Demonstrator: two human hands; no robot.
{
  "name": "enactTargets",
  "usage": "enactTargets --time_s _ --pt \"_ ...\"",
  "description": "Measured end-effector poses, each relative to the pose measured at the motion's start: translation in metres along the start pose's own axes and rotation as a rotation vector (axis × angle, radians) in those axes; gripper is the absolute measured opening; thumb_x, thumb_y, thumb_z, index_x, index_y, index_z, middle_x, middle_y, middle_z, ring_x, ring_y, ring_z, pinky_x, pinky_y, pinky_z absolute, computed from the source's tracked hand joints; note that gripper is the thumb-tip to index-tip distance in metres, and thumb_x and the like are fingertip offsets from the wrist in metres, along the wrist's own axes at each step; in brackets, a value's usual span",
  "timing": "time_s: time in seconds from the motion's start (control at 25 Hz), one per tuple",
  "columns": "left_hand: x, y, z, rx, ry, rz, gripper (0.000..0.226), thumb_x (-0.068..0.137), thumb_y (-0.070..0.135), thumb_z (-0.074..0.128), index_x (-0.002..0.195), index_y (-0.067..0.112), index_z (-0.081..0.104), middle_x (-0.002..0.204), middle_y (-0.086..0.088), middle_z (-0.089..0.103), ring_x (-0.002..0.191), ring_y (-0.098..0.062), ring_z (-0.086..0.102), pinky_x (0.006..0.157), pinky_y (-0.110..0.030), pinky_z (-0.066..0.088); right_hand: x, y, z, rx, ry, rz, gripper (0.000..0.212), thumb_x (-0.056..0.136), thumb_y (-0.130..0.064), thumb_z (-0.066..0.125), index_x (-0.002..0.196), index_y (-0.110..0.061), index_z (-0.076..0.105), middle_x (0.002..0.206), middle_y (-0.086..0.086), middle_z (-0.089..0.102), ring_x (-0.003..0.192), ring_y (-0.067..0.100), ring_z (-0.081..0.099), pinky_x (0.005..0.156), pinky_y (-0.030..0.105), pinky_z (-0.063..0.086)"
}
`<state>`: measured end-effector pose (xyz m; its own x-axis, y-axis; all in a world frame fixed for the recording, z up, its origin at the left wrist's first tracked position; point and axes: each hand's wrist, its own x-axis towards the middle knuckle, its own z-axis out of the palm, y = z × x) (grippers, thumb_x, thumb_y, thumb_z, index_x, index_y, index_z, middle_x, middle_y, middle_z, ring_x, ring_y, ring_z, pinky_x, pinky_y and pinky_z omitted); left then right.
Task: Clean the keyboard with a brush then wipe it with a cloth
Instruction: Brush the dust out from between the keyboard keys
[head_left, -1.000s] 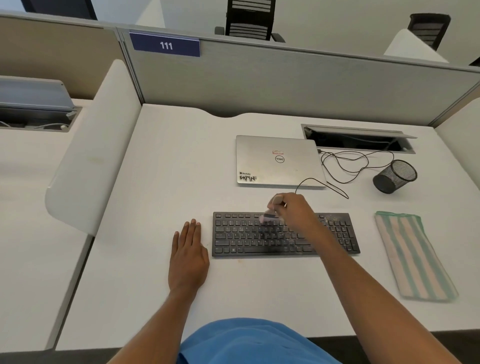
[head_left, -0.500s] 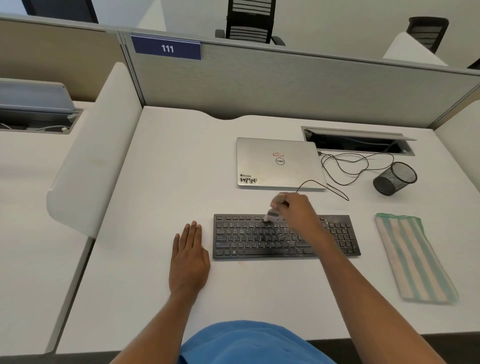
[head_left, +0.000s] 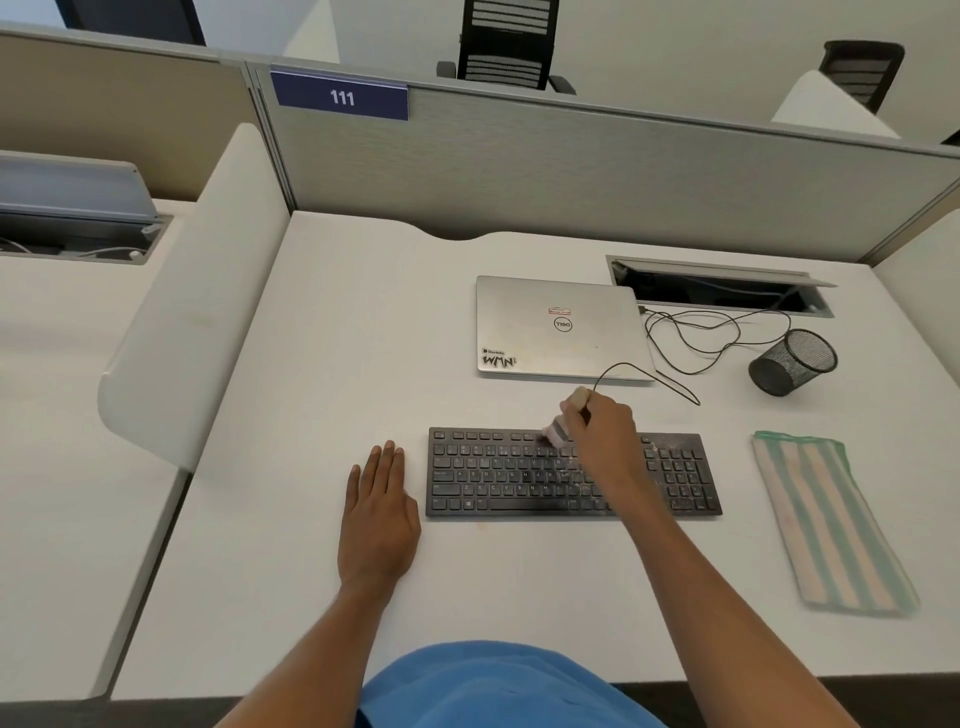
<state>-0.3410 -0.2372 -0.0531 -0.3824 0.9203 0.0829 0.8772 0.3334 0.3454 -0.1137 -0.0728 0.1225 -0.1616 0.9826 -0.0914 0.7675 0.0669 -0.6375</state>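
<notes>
Two hands are over the white desk. The left hand lies flat with straight fingers, just beside the black keyboard, whose long axis runs left to right. The right hand grips a small brush, bristles down on the top key rows and handle tilted toward the closed laptop. Its forearm hides some keys. Rightward are a mesh cup and a striped cloth, lying lengthwise front to back.

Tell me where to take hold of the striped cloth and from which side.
Pinch the striped cloth at its far short edge, level with the keyboard, coming down from above. It lies flat on the desk, so only an edge should lift easily, and that end is nearest the right hand holding the brush.
</notes>
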Motion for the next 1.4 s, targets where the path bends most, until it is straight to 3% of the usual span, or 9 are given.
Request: enactTargets --time_s 0.12,0.36,0.6,0.76,0.96,1.04,1.16,1.28,1.4 --pt "0.0 -0.001 0.0 0.003 -0.001 -0.004 0.067 0.097 0.023 0.026 0.16 0.006 0.04 0.169 -0.008 0.036 0.158 -0.025 0.029 0.13 -0.045 0.013 -0.007 -0.003 0.015 0.109 -0.036 -0.018 0.032 0.106 -0.015 0.047 0.08 0.001 0.058 0.065 0.011 0.061 0.059 -0.008 0.063 0.054 0.007 0.042" --pt "-0.001 -0.001 -0.001 0.008 -0.007 -0.007 0.068 0.097 0.024 0.026 0.161 0.006 0.039 0.169 -0.008 0.035 0.159 -0.025 0.028 0.13 -0.047 0.016 -0.001 0.007 0.013 -0.097 0.002 0.041 0.033 0.105 -0.022 0.048 0.078 -0.006 0.06 0.067 0.004 0.064 0.063 0.012 0.065 0.05 0.02 0.039" --pt "-0.001 0.0 0.0 0.006 -0.007 -0.006 0.068 0.097 0.024 0.027 0.161 0.007 0.038 0.169 -0.008 0.035 0.159 -0.024 0.027 0.131 -0.044 0.012 -0.01 0.0 0.012 -0.011 -0.057 0.014 0.033 0.106 -0.013 0.047 0.082 0.007 0.058 0.061 0.005 0.059 0.056 -0.017 0.057 0.049 0.007 0.039" --pt "-0.001 -0.001 0.0 0.022 -0.007 -0.009 0.068 0.097 0.024 0.027 0.161 0.007 0.038 0.17 -0.007 0.035 0.159 -0.023 0.027 0.131 -0.043 0.011 -0.004 0.003 0.002 -0.078 -0.031 0.048 0.034 0.105 -0.017 0.048 0.083 0.005 0.059 0.068 0.006 0.057 0.058 0.008 0.059 0.047 0.012 0.037" --pt "0.0 0.0 0.0 0.013 -0.004 -0.008 0.068 0.097 0.024 0.027 0.161 0.007 0.039 0.169 -0.007 0.035 0.159 -0.023 0.028 0.131 -0.044 0.012 -0.014 -0.008 0.004 0.025 -0.003 -0.029 0.032 0.105 -0.012 0.049 0.083 0.007 0.061 0.066 0.008 0.061 0.056 -0.013 0.056 0.051 0.009 0.039" --pt "-0.001 0.0 0.0 0.014 -0.003 -0.003 0.067 0.096 0.024 0.028 0.16 0.006 0.04 0.169 -0.008 0.036 0.158 -0.024 0.029 0.131 -0.044 0.012 -0.01 -0.004 0.008 -0.081 -0.059 -0.019 0.032 0.105 -0.017 0.05 0.081 0.0 0.062 0.062 -0.005 0.057 0.058 -0.003 0.06 0.049 0.013 0.036" --pt "-0.001 0.0 -0.001 0.012 0.005 -0.008 0.067 0.096 0.023 0.029 0.16 0.006 0.041 0.168 -0.008 0.038 0.158 -0.024 0.031 0.13 -0.043 0.012 -0.001 0.007 0.007 -0.24 -0.078 0.031 0.03 0.105 -0.024 0.051 0.085 -0.005 0.063 0.069 0.0 0.06 0.064 0.016 0.061 0.053 0.021 0.037" --pt "0.0 0.001 0.0 0.014 0.003 -0.003 0.067 0.096 0.023 0.029 0.159 0.006 0.041 0.168 -0.008 0.038 0.157 -0.024 0.031 0.13 -0.044 0.012 -0.001 0.002 0.002 -0.057 0.045 0.035 0.033 0.105 -0.02 0.049 0.081 -0.001 0.061 0.068 0.003 0.061 0.059 0.015 0.058 0.051 0.017 0.038" --pt "0.0 0.0 -0.001 0.011 0.006 -0.007 0.067 0.096 0.024 0.029 0.16 0.006 0.041 0.168 -0.008 0.037 0.158 -0.024 0.03 0.131 -0.044 0.013 -0.008 -0.003 0.007 0.104 0.008 0.044 0.036 0.106 -0.013 0.046 0.076 0.006 0.053 0.063 0.006 0.052 0.054 0.01 0.052 0.048 0.008 0.038"
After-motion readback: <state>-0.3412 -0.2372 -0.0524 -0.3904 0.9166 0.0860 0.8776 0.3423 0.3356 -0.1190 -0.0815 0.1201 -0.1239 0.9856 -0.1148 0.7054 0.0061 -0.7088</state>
